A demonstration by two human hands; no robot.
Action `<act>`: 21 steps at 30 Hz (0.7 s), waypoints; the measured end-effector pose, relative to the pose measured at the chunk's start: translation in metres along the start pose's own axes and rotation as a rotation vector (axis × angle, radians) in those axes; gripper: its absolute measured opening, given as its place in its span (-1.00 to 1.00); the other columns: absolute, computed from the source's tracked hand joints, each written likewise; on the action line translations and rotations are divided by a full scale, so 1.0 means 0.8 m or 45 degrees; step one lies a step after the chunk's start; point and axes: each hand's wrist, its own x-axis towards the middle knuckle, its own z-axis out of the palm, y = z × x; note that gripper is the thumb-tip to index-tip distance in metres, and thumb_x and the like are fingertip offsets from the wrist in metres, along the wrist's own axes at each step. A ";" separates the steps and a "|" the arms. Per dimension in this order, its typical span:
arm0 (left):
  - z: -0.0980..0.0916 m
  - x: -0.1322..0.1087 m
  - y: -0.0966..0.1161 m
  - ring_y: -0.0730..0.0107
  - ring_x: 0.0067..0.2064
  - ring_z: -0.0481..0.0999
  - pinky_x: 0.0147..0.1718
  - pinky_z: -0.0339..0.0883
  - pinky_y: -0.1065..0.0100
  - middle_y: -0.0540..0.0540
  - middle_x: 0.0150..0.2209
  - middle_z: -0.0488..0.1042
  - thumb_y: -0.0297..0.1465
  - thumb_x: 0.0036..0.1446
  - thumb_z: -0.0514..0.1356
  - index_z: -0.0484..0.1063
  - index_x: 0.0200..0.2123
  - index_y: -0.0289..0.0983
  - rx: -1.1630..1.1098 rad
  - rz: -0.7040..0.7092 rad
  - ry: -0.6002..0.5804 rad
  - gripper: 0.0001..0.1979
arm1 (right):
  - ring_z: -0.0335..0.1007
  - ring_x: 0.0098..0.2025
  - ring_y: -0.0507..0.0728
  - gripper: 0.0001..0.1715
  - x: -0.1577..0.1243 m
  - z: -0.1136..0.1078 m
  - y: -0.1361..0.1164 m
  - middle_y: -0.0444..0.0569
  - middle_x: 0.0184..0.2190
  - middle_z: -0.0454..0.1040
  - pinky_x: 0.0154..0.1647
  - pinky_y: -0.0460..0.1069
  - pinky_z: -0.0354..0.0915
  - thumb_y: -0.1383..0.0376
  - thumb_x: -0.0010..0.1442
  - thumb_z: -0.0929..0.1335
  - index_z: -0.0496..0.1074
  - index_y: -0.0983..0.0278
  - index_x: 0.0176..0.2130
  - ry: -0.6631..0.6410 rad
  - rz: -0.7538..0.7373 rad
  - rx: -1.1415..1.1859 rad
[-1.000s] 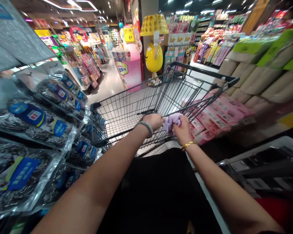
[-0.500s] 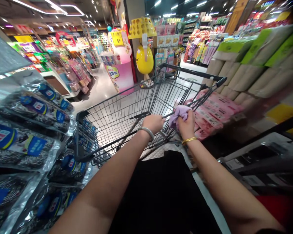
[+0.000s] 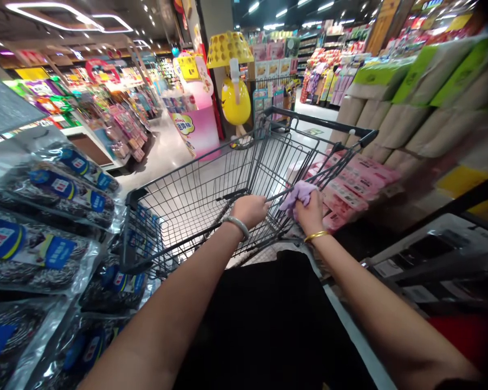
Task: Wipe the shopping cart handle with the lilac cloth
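A dark wire shopping cart (image 3: 329, 123) stands tilted across the view in front of me. My left hand (image 3: 250, 210), with a pale bangle at the wrist, is closed around the cart's near top rail. Bunched in my right hand (image 3: 310, 212), which wears a gold-coloured bangle, is a light purple cloth (image 3: 299, 195). The cloth wraps over the same rail, a little to the right of my left hand. My right fingers are partly hidden by its folds. Through the cart's mesh the pale floor shows.
Bagged dark goods with blue labels (image 3: 61, 184) crowd the left side. Paper packs with green tops (image 3: 415, 76) and pink packs (image 3: 350, 189) are stacked at right. Beyond the cart stand a pink display bin (image 3: 201, 132) and a yellow egg-shaped figure (image 3: 236, 103).
My left hand has shifted slightly left and down. The cloth in my right hand has changed its folds a little and stays at the rail. The whole view has turned slightly.
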 end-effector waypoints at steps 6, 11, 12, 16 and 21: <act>-0.001 -0.010 -0.010 0.16 -0.18 0.59 -0.24 0.35 0.28 -0.13 -0.26 0.61 -0.06 0.38 -0.09 0.53 -0.16 -0.20 0.001 0.028 -0.015 -0.52 | 0.18 -0.17 0.15 -0.82 0.006 -0.018 0.016 -0.11 -0.30 0.25 -0.02 0.10 0.22 0.35 0.00 0.30 0.20 0.18 -0.34 -0.028 -0.061 -0.013; -0.002 -0.012 -0.018 0.19 -0.21 0.58 -0.24 0.33 0.29 -0.12 -0.28 0.60 -0.06 0.37 -0.08 0.53 -0.16 -0.20 0.015 0.048 -0.005 -0.53 | 0.17 -0.14 0.18 -0.78 0.007 -0.027 0.024 -0.07 -0.27 0.25 0.01 0.13 0.20 0.33 -0.02 0.31 0.20 0.18 -0.31 0.049 -0.030 -0.098; -0.003 -0.012 -0.019 0.20 -0.22 0.58 -0.24 0.33 0.29 -0.12 -0.29 0.60 -0.06 0.37 -0.08 0.53 -0.17 -0.20 0.018 0.049 -0.003 -0.53 | 0.18 -0.14 0.19 -0.79 -0.002 -0.026 0.026 -0.06 -0.27 0.25 -0.01 0.13 0.21 0.34 -0.03 0.30 0.21 0.18 -0.32 -0.045 -0.054 -0.096; -0.008 -0.008 -0.024 0.22 -0.23 0.56 -0.28 0.30 0.30 -0.10 -0.30 0.59 -0.07 0.35 -0.05 0.54 -0.19 -0.18 0.016 0.063 0.001 -0.55 | 0.21 -0.17 0.19 -0.84 -0.025 -0.031 0.042 -0.04 -0.28 0.29 -0.06 0.10 0.22 0.37 -0.03 0.28 0.27 0.19 -0.34 -0.381 -0.133 -0.071; -0.006 0.001 -0.034 0.22 -0.29 0.52 -0.35 0.25 0.29 -0.10 -0.37 0.54 -0.05 0.31 0.01 0.54 -0.22 -0.18 0.020 0.111 0.027 -0.58 | 0.18 -0.11 0.19 -0.83 0.007 -0.039 0.055 -0.06 -0.26 0.28 0.03 0.13 0.18 0.31 0.00 0.32 0.25 0.19 -0.31 0.109 0.006 -0.132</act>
